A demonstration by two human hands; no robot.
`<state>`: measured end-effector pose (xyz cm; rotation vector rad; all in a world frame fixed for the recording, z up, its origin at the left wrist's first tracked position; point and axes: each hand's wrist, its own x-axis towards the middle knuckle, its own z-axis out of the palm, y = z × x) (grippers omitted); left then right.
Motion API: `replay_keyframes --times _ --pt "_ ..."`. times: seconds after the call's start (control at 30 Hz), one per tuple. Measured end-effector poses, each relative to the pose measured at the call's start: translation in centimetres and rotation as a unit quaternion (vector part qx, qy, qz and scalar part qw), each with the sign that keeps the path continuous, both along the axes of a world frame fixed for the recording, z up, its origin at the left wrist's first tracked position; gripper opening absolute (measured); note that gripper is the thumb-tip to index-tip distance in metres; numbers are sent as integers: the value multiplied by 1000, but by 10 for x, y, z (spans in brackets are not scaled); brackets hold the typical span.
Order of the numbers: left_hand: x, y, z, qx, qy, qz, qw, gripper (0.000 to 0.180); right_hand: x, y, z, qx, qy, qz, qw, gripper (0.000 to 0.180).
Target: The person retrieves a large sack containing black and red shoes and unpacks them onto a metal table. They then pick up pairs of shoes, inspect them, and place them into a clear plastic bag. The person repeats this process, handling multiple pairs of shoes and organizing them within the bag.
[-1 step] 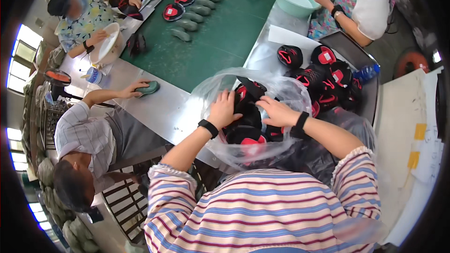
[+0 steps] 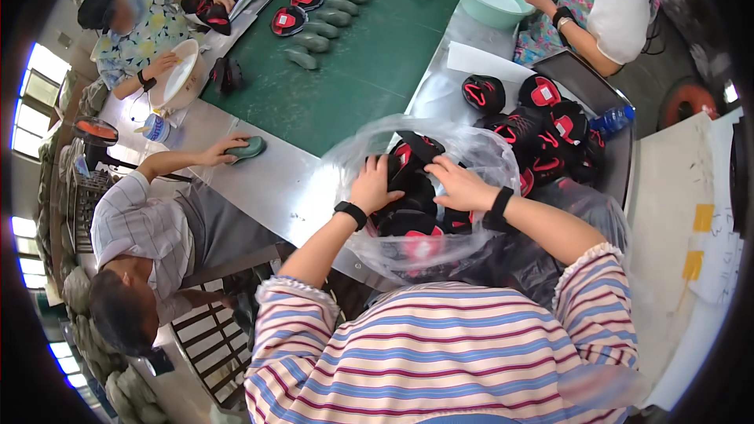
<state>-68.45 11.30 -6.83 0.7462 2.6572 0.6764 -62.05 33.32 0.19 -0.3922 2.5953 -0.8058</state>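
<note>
A clear plastic bag point(image 2: 353, 245) stands with its mouth spread wide in front of me, holding several black-and-red shoe uppers point(image 2: 410, 224). Both my hands reach inside it. My left hand point(image 2: 372, 190) is closed on the left edge of one shoe upper point(image 2: 405, 155), its thumb toward the middle and its fingertips partly hidden behind black material. On the other side, my right hand point(image 2: 463, 187) pinches the black flap of that same upper with its fingertips. Dark bands circle both my wrists.
More shoe uppers point(image 2: 542, 129) are heaped right of the bag, beside a blue bottle point(image 2: 614, 119). Green shoe lasts point(image 2: 320, 29) and uppers line the green table point(image 2: 353, 102). A pale green basin point(image 2: 491, 1) stands beyond. Co-workers sit left and far right; one person's hand point(image 2: 228, 149) touches a last.
My left fingertips have curled in behind the upper's dark edge. My right fingertips have shifted slightly up and left onto its black flap.
</note>
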Motion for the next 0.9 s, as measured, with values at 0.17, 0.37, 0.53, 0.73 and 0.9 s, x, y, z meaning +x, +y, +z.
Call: replay_keyframes --times 0.17,0.37,0.53,0.73,0.9 --pt "-10 11 -2 74 -107 43 991 65 -28 -16 -8 79 254 -78 961 79" --pt "-36 -24 74 299 -174 57 937 58 -63 15 -26 -156 -51 -180 970 65" --pt "-43 -47 67 345 -163 59 922 37 -77 46 -36 -94 34 -65 993 58" --pt "-31 -51 48 353 -340 65 869 40 -80 25 -36 -164 -60 -100 979 68" --pt "4 -40 38 261 -31 -33 964 61 -89 5 -90 16 50 -114 992 59"
